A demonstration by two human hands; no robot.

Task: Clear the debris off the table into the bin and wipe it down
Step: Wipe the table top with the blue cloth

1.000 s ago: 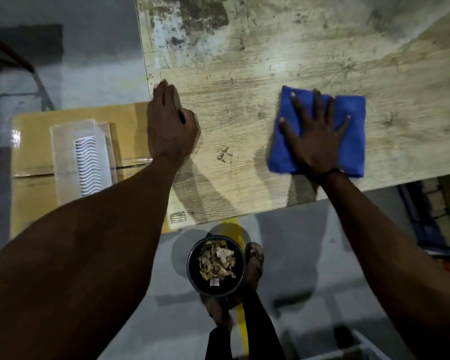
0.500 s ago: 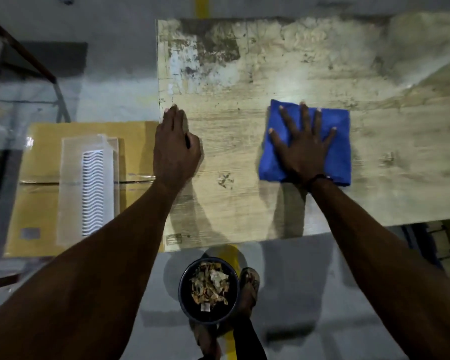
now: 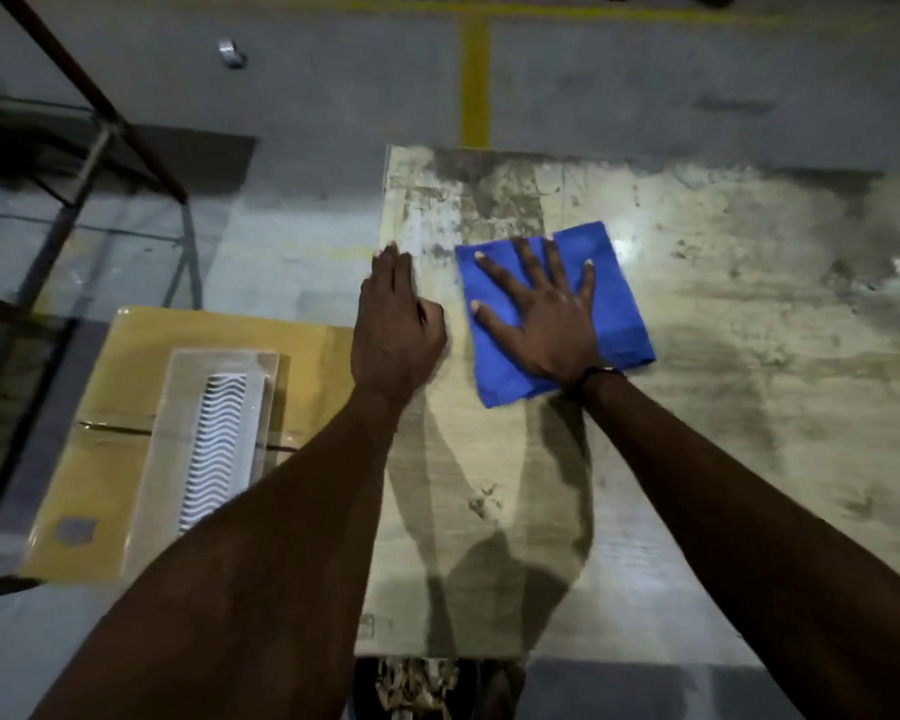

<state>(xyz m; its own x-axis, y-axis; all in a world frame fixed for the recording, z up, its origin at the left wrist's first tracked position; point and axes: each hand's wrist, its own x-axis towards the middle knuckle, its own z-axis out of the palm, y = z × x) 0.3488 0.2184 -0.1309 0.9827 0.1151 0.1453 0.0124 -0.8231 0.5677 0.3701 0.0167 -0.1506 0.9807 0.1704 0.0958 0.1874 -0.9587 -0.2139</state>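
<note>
A folded blue cloth [image 3: 619,309] lies on the stained pale wooden table [image 3: 723,407] near its far left corner. My right hand [image 3: 541,314] presses flat on the cloth, fingers spread. My left hand [image 3: 396,324] rests flat on the table's left edge, fingers together, holding nothing. The black bin [image 3: 417,688] with brownish debris in it stands on the floor below the table's near edge, mostly cut off by the frame.
A yellow cardboard box [image 3: 115,407] with a clear plastic tray [image 3: 214,449] of white wavy parts sits left of the table. A metal frame [image 3: 100,127] stands further left. Grey floor with a yellow line [image 3: 474,80] lies beyond the table.
My right hand has slid the cloth left and farther away, toward my left hand. The view has tilted forward, so the bin has dropped to the bottom edge.
</note>
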